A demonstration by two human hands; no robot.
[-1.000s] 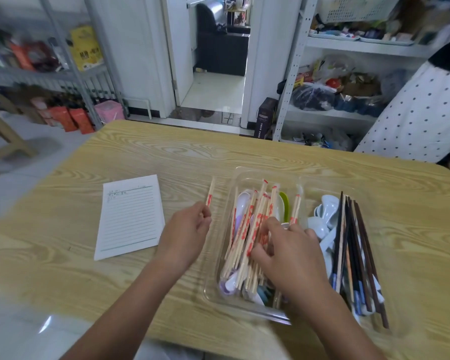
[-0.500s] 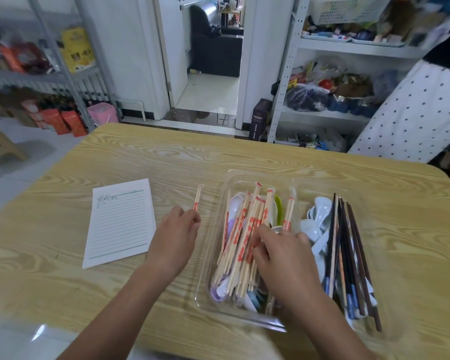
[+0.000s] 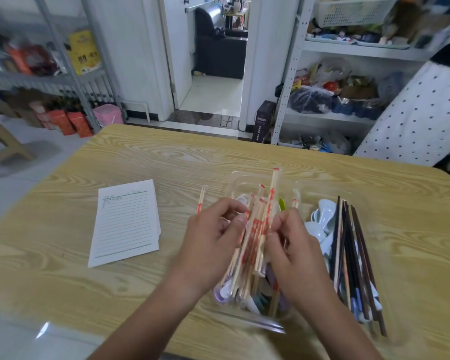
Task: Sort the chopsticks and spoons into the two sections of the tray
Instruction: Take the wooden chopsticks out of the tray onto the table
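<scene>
The wrapped chopsticks (image 3: 255, 229) lie bundled in the left section of the clear tray (image 3: 257, 322), just below frame centre. Their long axis runs from the lower edge up and slightly right. They sit between both hands. The right hand (image 3: 294, 250) curls its fingers (image 3: 283, 222) round the bundle's right side, and the left hand (image 3: 211, 240) closes in from the left, seemingly pinching a single wrapped pair (image 3: 202, 201). Spoons (image 3: 322, 216) and dark chopsticks (image 3: 348, 255) share the right section, so sorting looks barely begun.
</scene>
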